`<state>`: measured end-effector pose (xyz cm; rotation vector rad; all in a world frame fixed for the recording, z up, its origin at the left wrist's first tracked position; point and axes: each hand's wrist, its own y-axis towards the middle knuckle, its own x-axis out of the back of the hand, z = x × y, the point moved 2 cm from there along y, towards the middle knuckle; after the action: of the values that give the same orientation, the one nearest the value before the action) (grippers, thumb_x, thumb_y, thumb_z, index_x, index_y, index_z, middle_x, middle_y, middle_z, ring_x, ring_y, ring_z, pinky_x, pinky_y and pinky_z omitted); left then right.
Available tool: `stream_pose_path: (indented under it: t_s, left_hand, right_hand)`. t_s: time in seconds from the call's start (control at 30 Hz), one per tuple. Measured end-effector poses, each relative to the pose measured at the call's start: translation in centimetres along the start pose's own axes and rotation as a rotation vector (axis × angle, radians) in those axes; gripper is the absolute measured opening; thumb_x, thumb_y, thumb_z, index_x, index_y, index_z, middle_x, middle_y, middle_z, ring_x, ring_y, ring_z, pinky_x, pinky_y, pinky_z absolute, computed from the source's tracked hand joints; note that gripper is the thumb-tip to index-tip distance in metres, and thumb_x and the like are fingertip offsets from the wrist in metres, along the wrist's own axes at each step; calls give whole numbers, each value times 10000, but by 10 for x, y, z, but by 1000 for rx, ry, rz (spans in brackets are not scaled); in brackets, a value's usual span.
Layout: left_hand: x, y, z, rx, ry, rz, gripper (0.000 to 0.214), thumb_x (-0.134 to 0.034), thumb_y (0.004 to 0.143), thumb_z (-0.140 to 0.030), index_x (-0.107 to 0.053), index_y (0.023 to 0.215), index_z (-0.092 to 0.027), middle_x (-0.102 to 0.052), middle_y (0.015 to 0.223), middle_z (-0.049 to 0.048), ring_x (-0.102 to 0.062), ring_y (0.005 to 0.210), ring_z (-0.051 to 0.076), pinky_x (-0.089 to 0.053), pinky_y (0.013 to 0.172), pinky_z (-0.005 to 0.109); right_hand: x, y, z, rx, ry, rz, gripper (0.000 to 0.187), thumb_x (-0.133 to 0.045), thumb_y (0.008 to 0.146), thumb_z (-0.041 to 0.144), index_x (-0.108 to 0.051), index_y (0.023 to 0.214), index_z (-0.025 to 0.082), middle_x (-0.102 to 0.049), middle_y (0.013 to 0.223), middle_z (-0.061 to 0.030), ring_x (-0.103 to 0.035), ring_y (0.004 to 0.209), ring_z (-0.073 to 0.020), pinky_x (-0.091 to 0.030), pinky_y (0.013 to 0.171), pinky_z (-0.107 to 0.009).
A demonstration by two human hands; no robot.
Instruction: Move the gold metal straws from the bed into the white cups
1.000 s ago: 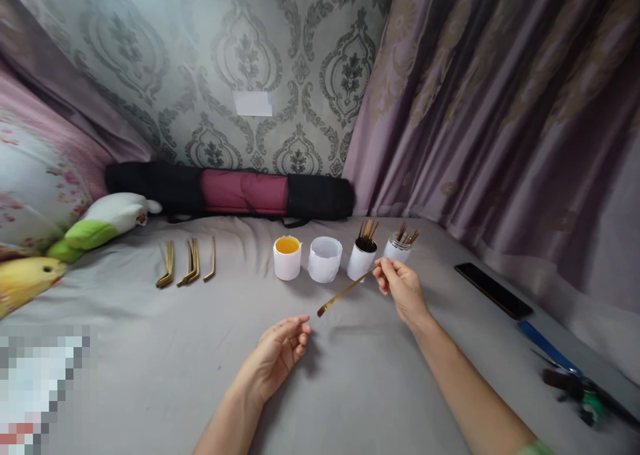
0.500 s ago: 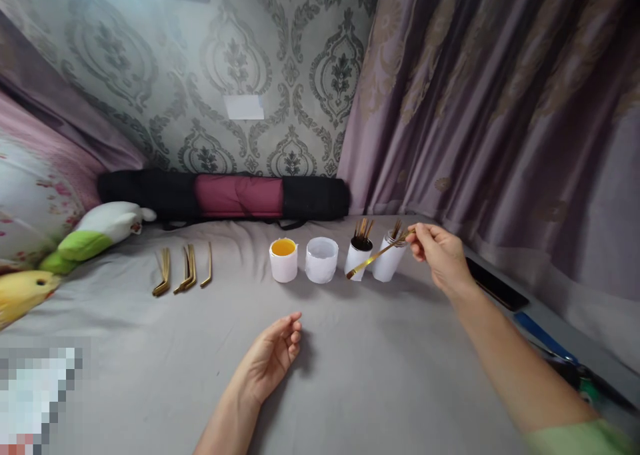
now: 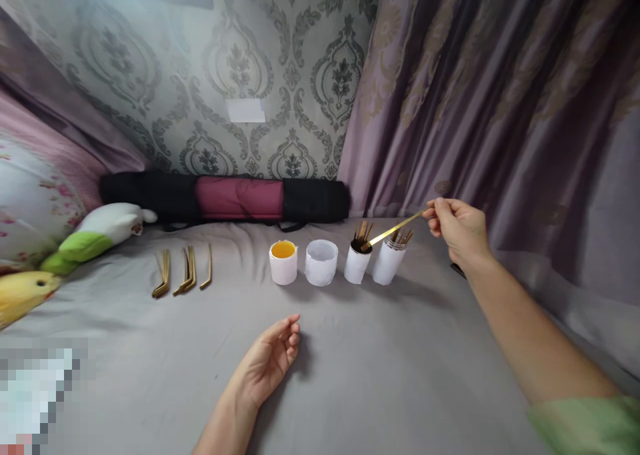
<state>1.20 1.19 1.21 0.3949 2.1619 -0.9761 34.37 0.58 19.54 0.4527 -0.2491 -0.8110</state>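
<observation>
My right hand (image 3: 461, 234) pinches the end of a thin gold-coloured stick (image 3: 395, 230) between thumb and fingers. The stick slants down to the left, and its darker lower end is at the mouth of a white-wrapped cup with a black inside (image 3: 357, 267). Whether it touches the rim I cannot tell. Several thin sticks stand in that cup. Beside it, a white-wrapped jar (image 3: 388, 265) holds more of them. My left hand (image 3: 274, 355) rests on the grey sheet, palm inward, fingers loosely curled and holding nothing.
A white cup with a yellow inside (image 3: 283, 268) and a pale cup (image 3: 321, 268) stand left of the stick holders. Several bent gold sticks (image 3: 187, 272) lie farther left. Behind is a long black and maroon bag (image 3: 240, 197); plush toys (image 3: 103, 232) are at left.
My right hand has moved up and to the right with the stick. The stick's lower end has risen from in front of the black-lined cup to its mouth. My left hand is nearly still.
</observation>
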Motion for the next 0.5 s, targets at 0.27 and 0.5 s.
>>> stream_pose_path:
  t_s: [0.27, 0.5]
  left_hand:
    - [-2, 0, -1, 1, -13, -5, 185, -532, 758, -107, -548, 942, -83, -542, 707, 28, -506, 527, 58, -428, 441, 164]
    - [0, 2, -1, 1, -23, 13, 185, -535, 757, -107, -546, 940, -84, -547, 709, 29, -512, 532, 60, -431, 447, 164]
  right_hand:
    - [-12, 9, 5, 50, -109, 18, 231, -516, 764, 380, -567, 762, 155, -569, 617, -7, -425, 392, -38, -308, 316, -144]
    - [-19, 17, -2, 157, -277, 68, 274, -468, 788, 411, -581, 806, 162, -624, 682, -35, -486, 428, -57, -360, 367, -164]
